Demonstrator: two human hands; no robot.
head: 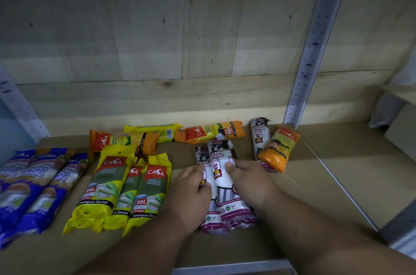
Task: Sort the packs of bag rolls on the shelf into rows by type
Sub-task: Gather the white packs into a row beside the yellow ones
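Note:
Two white-and-purple drawstring bag packs (221, 187) lie side by side at the shelf's front middle. My left hand (191, 191) rests on the left pack, and my right hand (249, 180) grips the right one. A third drawstring pack (258, 137) lies further back right, partly under an orange pack (278, 148). Three yellow 25L packs (126, 189) sit in a row to the left. Blue handle-bag packs (33, 184) lie at the far left. Two more orange packs (121, 142) (211, 131) and a yellow pack (157, 130) lie along the back.
The wooden shelf board (315, 175) has bare room on the right. A wooden back wall (180, 49) closes the rear. Perforated metal uprights stand at the right (310, 54) and left (20, 108). A metal front rail (231, 269) edges the shelf.

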